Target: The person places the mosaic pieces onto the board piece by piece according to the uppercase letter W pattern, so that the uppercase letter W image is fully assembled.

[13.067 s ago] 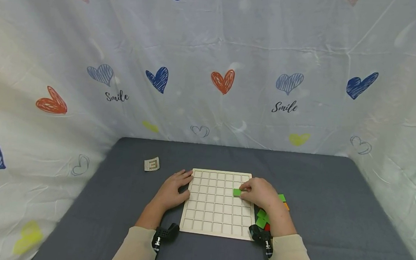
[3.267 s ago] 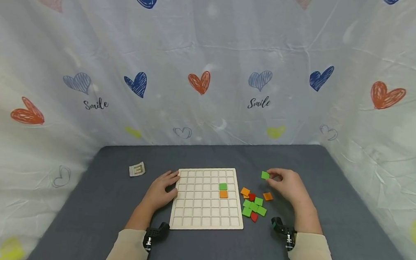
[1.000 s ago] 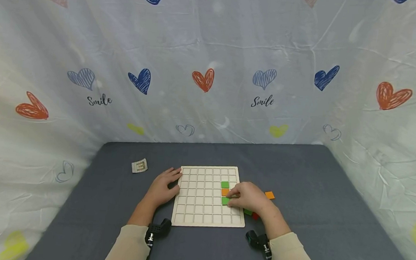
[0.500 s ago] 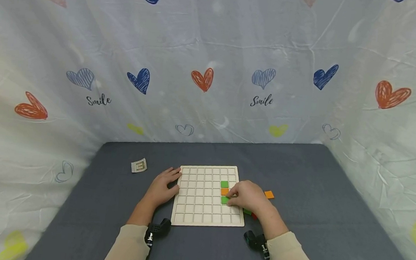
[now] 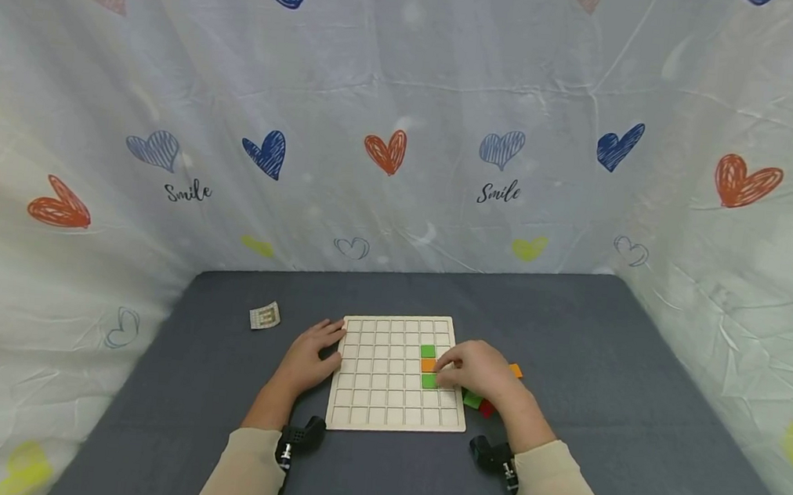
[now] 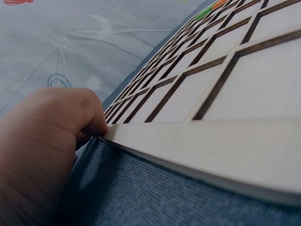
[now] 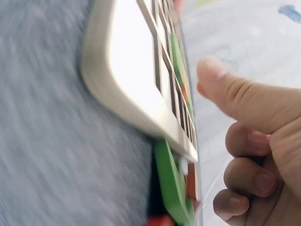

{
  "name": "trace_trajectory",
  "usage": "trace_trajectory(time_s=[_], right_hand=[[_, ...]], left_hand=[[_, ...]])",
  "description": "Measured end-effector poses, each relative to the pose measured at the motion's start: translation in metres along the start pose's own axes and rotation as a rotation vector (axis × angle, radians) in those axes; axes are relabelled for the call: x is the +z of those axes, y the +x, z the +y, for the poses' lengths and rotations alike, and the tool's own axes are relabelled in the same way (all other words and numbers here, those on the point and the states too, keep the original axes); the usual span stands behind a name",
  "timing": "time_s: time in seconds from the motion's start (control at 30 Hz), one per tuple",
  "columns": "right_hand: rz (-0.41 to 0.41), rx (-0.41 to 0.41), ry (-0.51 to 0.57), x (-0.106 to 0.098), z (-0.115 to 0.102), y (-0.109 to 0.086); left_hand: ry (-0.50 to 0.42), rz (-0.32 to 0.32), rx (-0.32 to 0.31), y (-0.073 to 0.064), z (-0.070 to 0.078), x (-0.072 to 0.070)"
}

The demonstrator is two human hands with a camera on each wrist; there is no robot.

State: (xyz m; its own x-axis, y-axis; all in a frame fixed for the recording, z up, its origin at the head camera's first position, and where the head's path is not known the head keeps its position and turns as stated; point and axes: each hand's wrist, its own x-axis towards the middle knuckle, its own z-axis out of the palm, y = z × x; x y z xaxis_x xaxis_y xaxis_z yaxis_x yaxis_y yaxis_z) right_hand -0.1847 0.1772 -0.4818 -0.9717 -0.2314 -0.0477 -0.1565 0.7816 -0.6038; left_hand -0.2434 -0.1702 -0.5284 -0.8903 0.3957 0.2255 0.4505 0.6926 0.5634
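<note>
A pale wooden grid board (image 5: 369, 397) lies on the dark table. Three square tiles sit in one column right of its middle: a green tile (image 5: 427, 351), an orange tile (image 5: 428, 366) and a nearer green tile (image 5: 429, 382). My right hand (image 5: 481, 371) hovers just right of the nearer green tile, thumb (image 7: 214, 75) raised off the board and nothing between the fingers. My left hand (image 5: 309, 359) rests at the board's left edge, its fingers relaxed. In the left wrist view, a finger (image 6: 96, 120) touches the corner of the board's rim.
Loose tiles lie beside the board's right edge, partly hidden by my right arm: a green tile (image 5: 472, 400), a red tile (image 5: 486, 409) and an orange tile (image 5: 516, 370). A small printed paper (image 5: 264, 316) lies at the back left. A heart-patterned curtain (image 5: 399, 216) surrounds the table.
My right hand has brought a green tile from the right of the board into the cell below the orange one, then let go and drawn slightly back. My left hand has stayed.
</note>
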Motion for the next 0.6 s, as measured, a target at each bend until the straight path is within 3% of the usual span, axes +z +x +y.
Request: trace_trajectory(time_s=[0.3,0.6], right_hand=[[0.041,0.064,0.135,-0.021,0.024,-0.004],[-0.04,0.103,0.172,-0.039,0.044,-0.008]], left_hand=[[0.01,-0.002,-0.003,0.001,0.0,0.001],[0.003,-0.009,-0.011,0.001,-0.001,0.0]])
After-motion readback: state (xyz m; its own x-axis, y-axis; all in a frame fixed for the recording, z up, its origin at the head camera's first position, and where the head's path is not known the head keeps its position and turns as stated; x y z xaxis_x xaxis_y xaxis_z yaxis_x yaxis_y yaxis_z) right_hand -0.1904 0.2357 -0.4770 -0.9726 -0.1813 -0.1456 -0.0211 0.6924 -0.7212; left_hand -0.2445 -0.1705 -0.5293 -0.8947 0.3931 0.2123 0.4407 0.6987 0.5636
